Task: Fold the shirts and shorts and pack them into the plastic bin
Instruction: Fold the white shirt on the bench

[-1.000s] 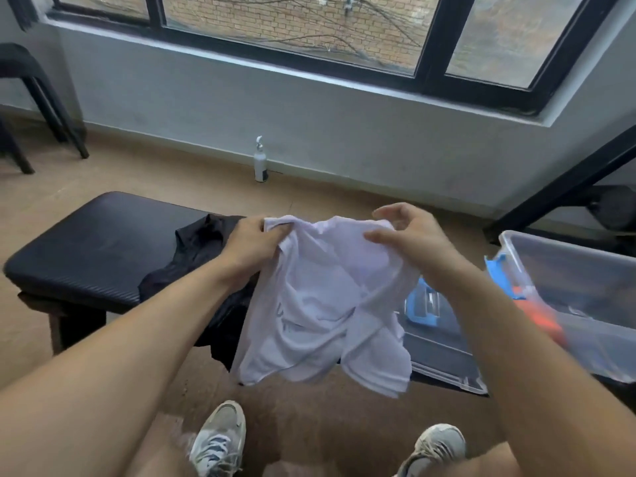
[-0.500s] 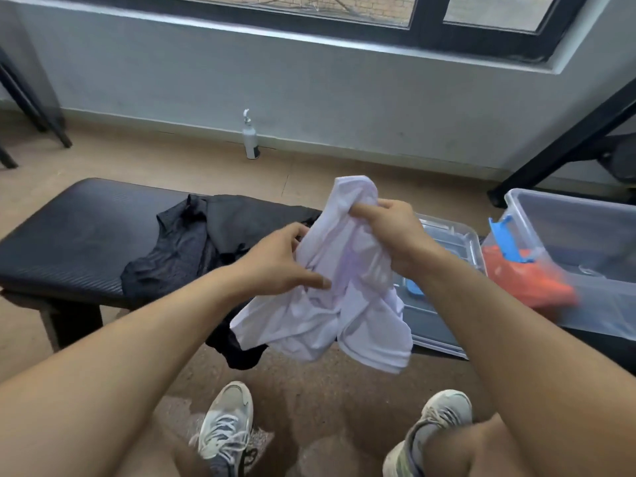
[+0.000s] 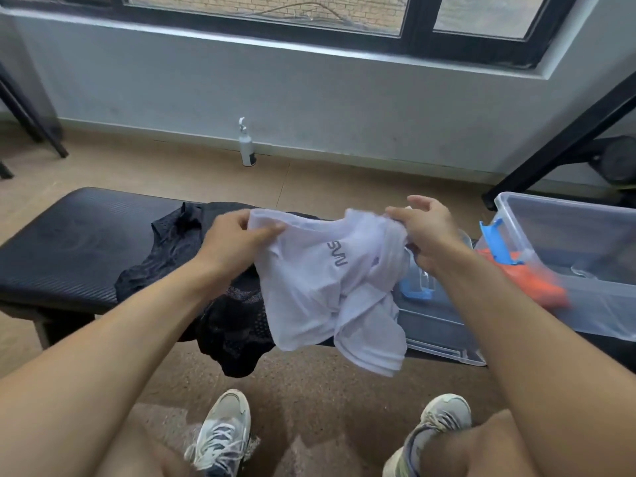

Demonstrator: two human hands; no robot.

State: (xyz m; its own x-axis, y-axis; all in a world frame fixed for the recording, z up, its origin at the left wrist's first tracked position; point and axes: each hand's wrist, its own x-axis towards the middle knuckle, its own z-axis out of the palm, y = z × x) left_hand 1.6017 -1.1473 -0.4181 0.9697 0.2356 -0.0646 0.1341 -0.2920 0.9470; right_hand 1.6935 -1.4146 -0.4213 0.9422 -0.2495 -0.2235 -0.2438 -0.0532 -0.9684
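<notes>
A ribbed black padded bench (image 3: 69, 242) carries a crumpled black mesh garment (image 3: 227, 315). My left hand (image 3: 234, 242) pinches the thin white shirt (image 3: 323, 287) by one edge, my right hand (image 3: 423, 228) grips the other; it hangs limp, wrinkled, above the bench. Rightmost, the clear plastic bin (image 3: 578, 304) holds something orange

White shirt (image 3: 320, 287) is thin, smooth cloth, slightly sheer, with a matt grey print. Black garment (image 3: 227, 325) under it looks like open mesh fabric, matt. The bench (image 3: 72, 249) has ribbed black padding with a dull vinyl-ish sheen. Plastic bin (image 3: 585, 270) at the right is clear, glossy plastic, blue plastic clip (image 3: 495, 246) on it. Floor (image 3: 309, 390) looks speckled and rough.
</notes>
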